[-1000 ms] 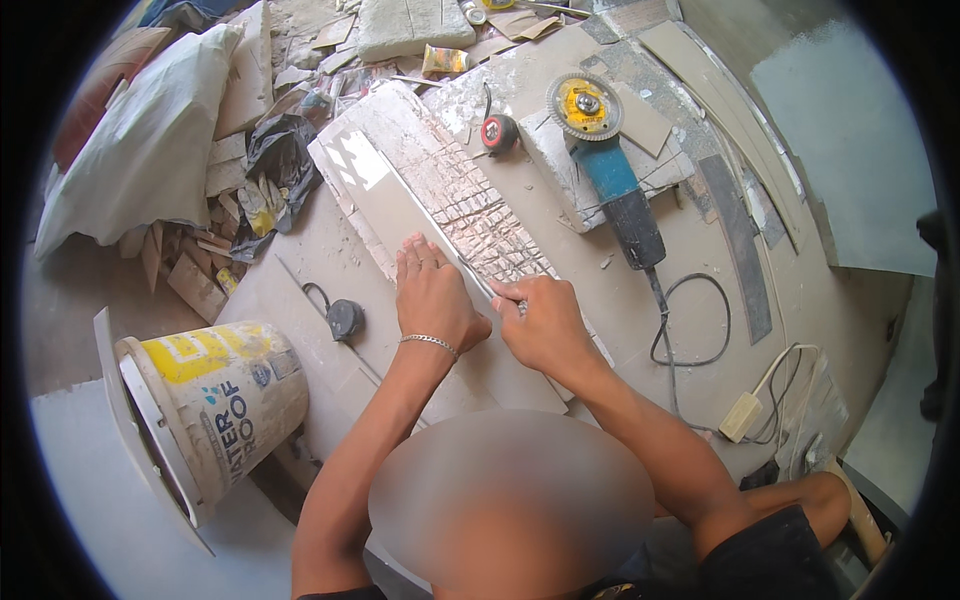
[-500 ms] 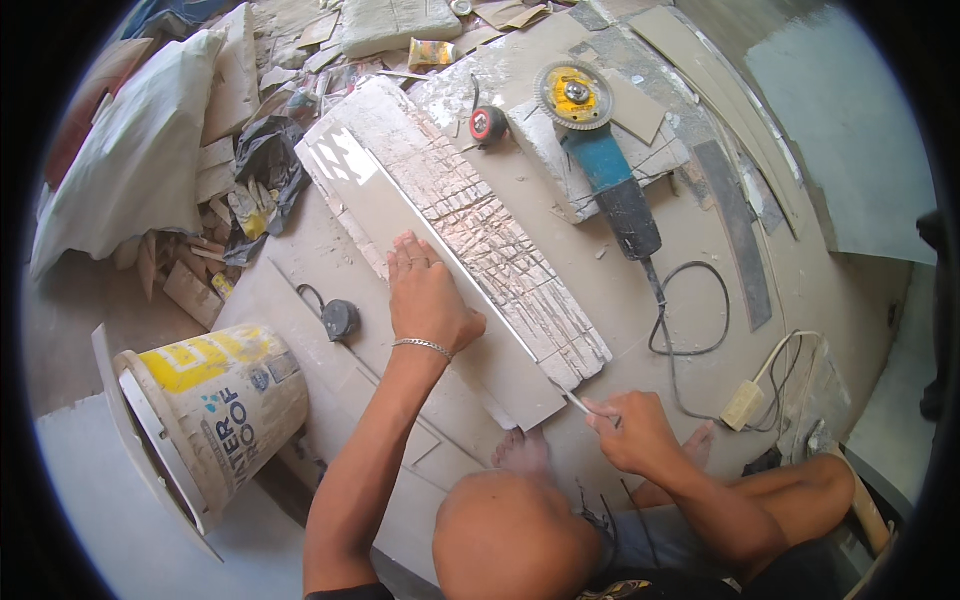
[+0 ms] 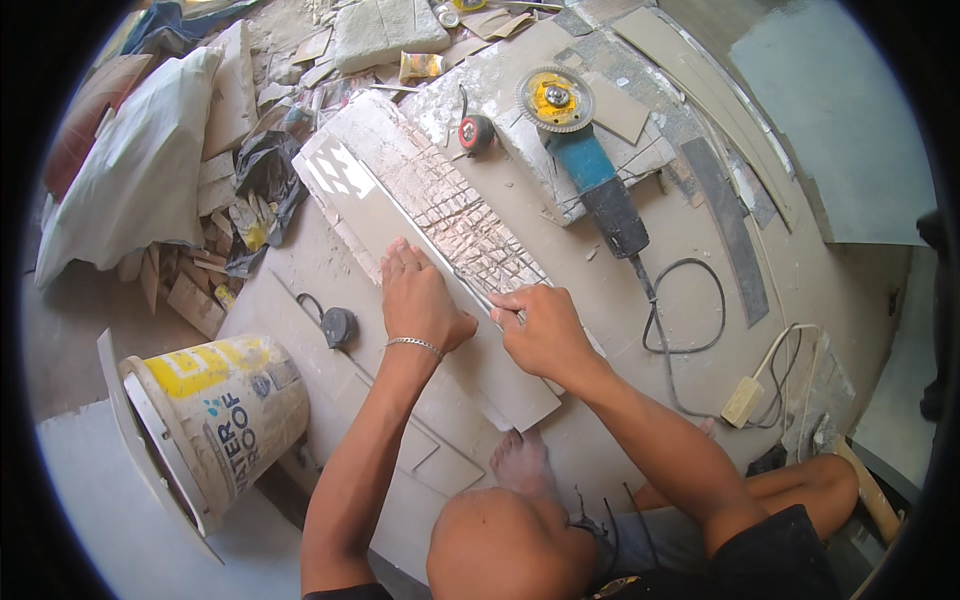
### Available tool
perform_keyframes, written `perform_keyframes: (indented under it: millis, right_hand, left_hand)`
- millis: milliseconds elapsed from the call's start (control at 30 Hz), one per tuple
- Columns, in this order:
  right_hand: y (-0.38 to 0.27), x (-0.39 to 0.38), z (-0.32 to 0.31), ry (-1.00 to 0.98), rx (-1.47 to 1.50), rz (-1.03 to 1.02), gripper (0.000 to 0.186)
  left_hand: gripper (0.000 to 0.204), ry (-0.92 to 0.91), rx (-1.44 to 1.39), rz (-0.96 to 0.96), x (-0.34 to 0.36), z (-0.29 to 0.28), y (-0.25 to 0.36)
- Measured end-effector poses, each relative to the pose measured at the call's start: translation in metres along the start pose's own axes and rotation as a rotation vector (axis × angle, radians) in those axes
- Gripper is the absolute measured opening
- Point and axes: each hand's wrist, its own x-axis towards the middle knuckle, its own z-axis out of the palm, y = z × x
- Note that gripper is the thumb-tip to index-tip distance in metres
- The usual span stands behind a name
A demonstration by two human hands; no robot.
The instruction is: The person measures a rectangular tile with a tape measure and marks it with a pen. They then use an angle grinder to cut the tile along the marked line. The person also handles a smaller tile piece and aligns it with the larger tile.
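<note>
A long grey-beige tile strip (image 3: pixel 512 398) with a pale edge lies on a whitish block (image 3: pixel 450 200) scored with many grooves. My left hand (image 3: pixel 420 310) is spread flat on the strip, fingers pointing away from me. Closed near the strip's right edge, my right hand (image 3: pixel 545 330) grips a thin rod-like tool (image 3: pixel 473 283). The tool's tip reaches along the line where strip and block meet; its exact kind is too small to tell. A bare foot (image 3: pixel 522 465) rests by the strip's near end.
Right of the block lies an angle grinder (image 3: pixel 595 180) with its cord trailing to a socket block (image 3: pixel 742 403). A red-and-black tape measure (image 3: pixel 476 134) and a dark one (image 3: pixel 339 327) flank the block. At left a bucket (image 3: pixel 225 410) stands tilted, near rubble and a white sack (image 3: pixel 130 170).
My right hand has moved up and left from the strip's near end to the middle of its edge, carrying the thin tool. My left hand stays on the strip.
</note>
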Motion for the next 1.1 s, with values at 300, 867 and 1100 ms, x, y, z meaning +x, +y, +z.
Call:
perform_keyframes:
  millis: [300, 867, 1100]
  right_hand:
    - [0.013, -0.065, -0.033, -0.231, -0.265, 0.103, 0.028]
    - [0.009, -0.063, -0.019, -0.029, -0.019, 0.084, 0.031]
    - [0.020, -0.056, -0.007, 0.013, -0.032, 0.023, 0.030]
  left_hand:
    - [0.116, 0.003, 0.016, 0.003, 0.001, 0.002, 0.000]
    - [0.114, 0.011, -0.017, -0.014, 0.000, 0.001, 0.001]
    - [0.115, 0.012, -0.023, -0.011, -0.001, -0.002, 0.000]
